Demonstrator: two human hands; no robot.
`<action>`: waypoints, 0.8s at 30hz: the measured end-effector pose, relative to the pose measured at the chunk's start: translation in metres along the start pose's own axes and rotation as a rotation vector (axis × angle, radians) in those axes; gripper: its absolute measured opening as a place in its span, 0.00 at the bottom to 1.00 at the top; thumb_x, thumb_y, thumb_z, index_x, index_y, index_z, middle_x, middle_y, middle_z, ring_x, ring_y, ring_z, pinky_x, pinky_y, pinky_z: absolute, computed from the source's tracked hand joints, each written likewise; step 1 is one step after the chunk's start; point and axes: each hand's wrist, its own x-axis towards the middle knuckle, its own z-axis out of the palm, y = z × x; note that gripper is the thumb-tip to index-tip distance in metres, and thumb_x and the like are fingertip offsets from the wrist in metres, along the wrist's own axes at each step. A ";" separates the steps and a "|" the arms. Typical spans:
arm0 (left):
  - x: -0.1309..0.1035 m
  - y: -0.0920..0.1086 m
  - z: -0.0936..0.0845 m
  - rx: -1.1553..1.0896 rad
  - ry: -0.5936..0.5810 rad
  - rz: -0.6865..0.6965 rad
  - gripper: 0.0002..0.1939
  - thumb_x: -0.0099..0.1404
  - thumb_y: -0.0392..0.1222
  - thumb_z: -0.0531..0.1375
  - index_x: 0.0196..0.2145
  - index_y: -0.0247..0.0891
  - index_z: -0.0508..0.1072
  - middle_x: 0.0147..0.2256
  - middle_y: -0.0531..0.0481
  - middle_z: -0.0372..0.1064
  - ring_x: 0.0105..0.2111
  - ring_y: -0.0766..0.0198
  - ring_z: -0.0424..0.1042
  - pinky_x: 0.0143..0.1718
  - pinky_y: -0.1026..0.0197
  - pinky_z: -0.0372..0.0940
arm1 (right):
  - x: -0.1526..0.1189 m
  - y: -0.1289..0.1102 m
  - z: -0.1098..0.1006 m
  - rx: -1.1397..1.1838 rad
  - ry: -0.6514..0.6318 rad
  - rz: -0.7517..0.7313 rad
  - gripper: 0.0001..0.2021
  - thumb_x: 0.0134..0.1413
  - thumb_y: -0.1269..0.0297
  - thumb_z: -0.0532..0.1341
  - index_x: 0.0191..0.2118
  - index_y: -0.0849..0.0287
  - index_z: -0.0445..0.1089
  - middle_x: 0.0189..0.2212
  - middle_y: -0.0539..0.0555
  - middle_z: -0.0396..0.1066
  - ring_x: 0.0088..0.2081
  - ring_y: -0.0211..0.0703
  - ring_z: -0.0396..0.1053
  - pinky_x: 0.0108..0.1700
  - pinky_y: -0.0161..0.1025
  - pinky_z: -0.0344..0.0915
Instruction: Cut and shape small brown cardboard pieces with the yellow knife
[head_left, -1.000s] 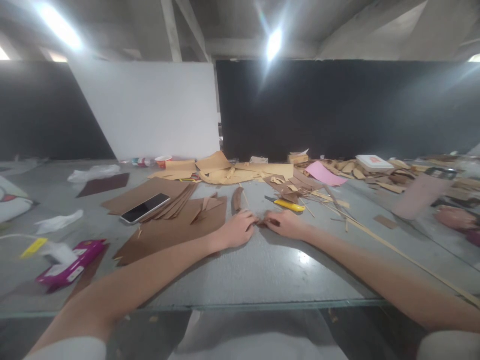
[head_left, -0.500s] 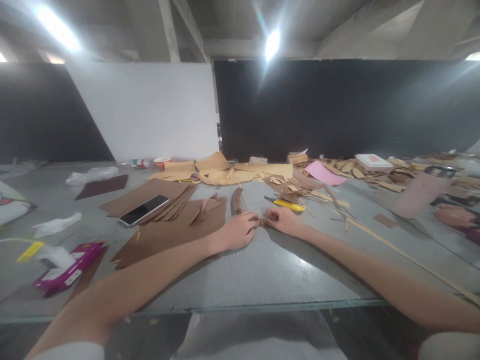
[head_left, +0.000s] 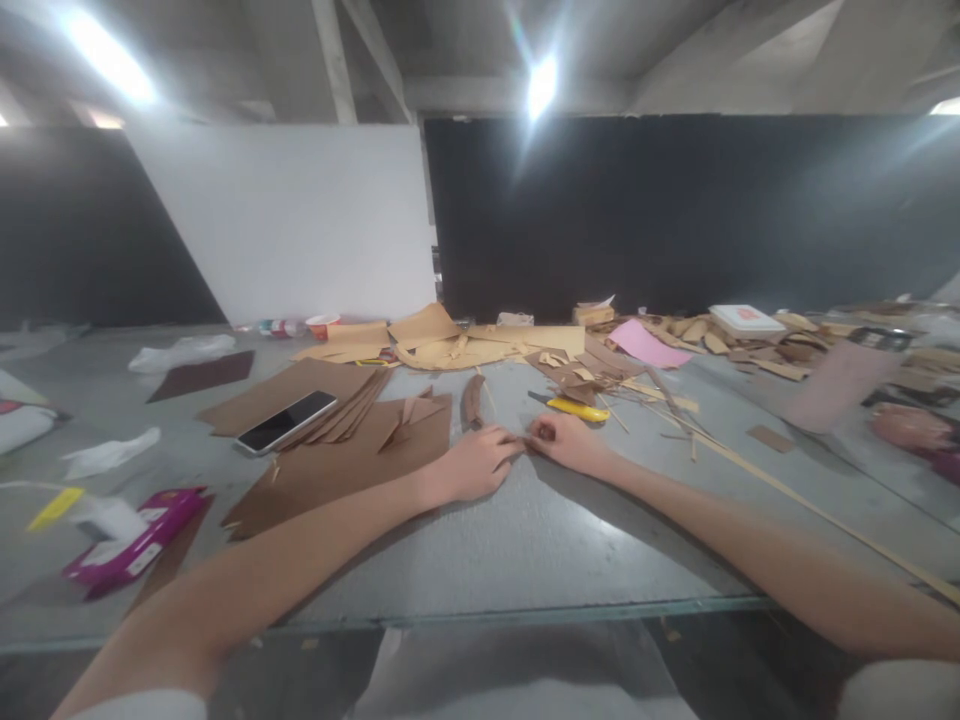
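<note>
left hand (head_left: 478,463) and right hand (head_left: 570,442) pinch a brown piece (head_left: 526,443) lying between their fingertips.

A white panel (head_left: 285,220) is standing left of centre, between a dark panel (head_left: 67,220) at far left and a black panel (head_left: 675,210) filling the right. One bright light (head_left: 111,55) is glaring at upper left, a second light (head_left: 542,88) at top centre, under a grey ceiling (head_left: 465,40). A grey table (head_left: 480,560) is spanning the lower half above dark floor (head_left: 307,685).
</note>
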 end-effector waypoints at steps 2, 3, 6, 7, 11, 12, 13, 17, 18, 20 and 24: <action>0.000 0.000 0.001 0.017 -0.007 0.001 0.20 0.73 0.32 0.53 0.58 0.35 0.76 0.53 0.38 0.74 0.56 0.50 0.71 0.60 0.48 0.68 | 0.000 -0.002 0.000 -0.022 -0.001 0.011 0.06 0.62 0.62 0.66 0.34 0.57 0.77 0.30 0.51 0.78 0.33 0.42 0.71 0.34 0.36 0.58; 0.000 0.000 0.001 0.027 -0.012 0.002 0.20 0.73 0.32 0.53 0.58 0.34 0.76 0.53 0.37 0.74 0.56 0.50 0.71 0.60 0.48 0.68 | 0.000 -0.003 -0.001 -0.033 -0.001 0.013 0.05 0.61 0.63 0.66 0.35 0.57 0.77 0.30 0.51 0.78 0.33 0.43 0.71 0.34 0.36 0.58; 0.001 0.001 0.000 0.049 -0.017 0.009 0.19 0.74 0.32 0.53 0.57 0.33 0.76 0.53 0.37 0.75 0.56 0.50 0.71 0.60 0.48 0.68 | 0.000 -0.006 -0.001 -0.051 -0.001 0.016 0.05 0.61 0.64 0.66 0.35 0.57 0.77 0.31 0.52 0.78 0.34 0.43 0.72 0.35 0.36 0.58; 0.001 0.001 0.000 0.053 -0.015 0.011 0.19 0.74 0.32 0.53 0.57 0.33 0.76 0.53 0.37 0.75 0.56 0.50 0.71 0.60 0.48 0.68 | -0.001 -0.006 -0.001 -0.051 0.000 0.019 0.05 0.62 0.64 0.66 0.35 0.57 0.77 0.31 0.52 0.78 0.34 0.42 0.72 0.35 0.36 0.57; 0.001 0.002 0.000 0.049 -0.018 0.017 0.19 0.74 0.32 0.53 0.57 0.33 0.77 0.53 0.37 0.75 0.56 0.50 0.72 0.60 0.48 0.68 | -0.003 -0.010 -0.001 -0.048 0.005 0.036 0.05 0.62 0.63 0.66 0.36 0.57 0.76 0.31 0.52 0.77 0.34 0.42 0.71 0.34 0.36 0.56; 0.001 0.002 -0.001 0.046 -0.019 0.015 0.19 0.74 0.32 0.53 0.57 0.33 0.77 0.53 0.37 0.75 0.56 0.50 0.72 0.59 0.48 0.69 | -0.004 -0.010 -0.001 -0.046 0.006 0.038 0.05 0.62 0.63 0.66 0.36 0.58 0.76 0.30 0.52 0.77 0.33 0.41 0.70 0.34 0.36 0.55; 0.001 0.002 -0.001 0.044 -0.020 0.013 0.19 0.74 0.32 0.53 0.57 0.33 0.77 0.53 0.37 0.75 0.56 0.50 0.72 0.59 0.48 0.69 | -0.004 -0.011 -0.001 -0.044 0.008 0.036 0.04 0.62 0.63 0.66 0.37 0.58 0.75 0.30 0.52 0.76 0.32 0.41 0.69 0.33 0.36 0.55; 0.001 0.002 0.000 0.042 -0.022 0.004 0.19 0.73 0.33 0.53 0.57 0.33 0.77 0.53 0.37 0.74 0.56 0.49 0.71 0.59 0.47 0.69 | -0.005 -0.007 -0.001 -0.021 0.006 0.004 0.05 0.63 0.64 0.65 0.36 0.58 0.75 0.29 0.52 0.76 0.31 0.40 0.68 0.33 0.36 0.55; 0.000 0.002 0.001 0.037 -0.018 0.001 0.19 0.73 0.33 0.53 0.56 0.34 0.77 0.53 0.37 0.74 0.56 0.49 0.71 0.59 0.47 0.69 | -0.005 -0.004 -0.001 -0.001 0.005 -0.012 0.06 0.64 0.63 0.64 0.36 0.58 0.76 0.29 0.52 0.76 0.31 0.40 0.68 0.33 0.36 0.55; 0.000 0.000 0.002 0.026 -0.006 -0.004 0.20 0.73 0.33 0.53 0.56 0.35 0.77 0.53 0.37 0.74 0.56 0.49 0.71 0.59 0.47 0.69 | -0.003 0.004 -0.001 0.055 0.009 -0.051 0.08 0.65 0.62 0.63 0.35 0.57 0.77 0.28 0.52 0.76 0.31 0.40 0.68 0.33 0.37 0.56; -0.001 -0.001 0.004 0.020 0.001 -0.012 0.19 0.73 0.33 0.54 0.57 0.36 0.77 0.52 0.37 0.73 0.55 0.49 0.71 0.58 0.47 0.69 | 0.001 0.021 0.002 0.092 0.049 -0.070 0.10 0.63 0.60 0.65 0.31 0.57 0.76 0.26 0.50 0.74 0.29 0.41 0.67 0.33 0.37 0.58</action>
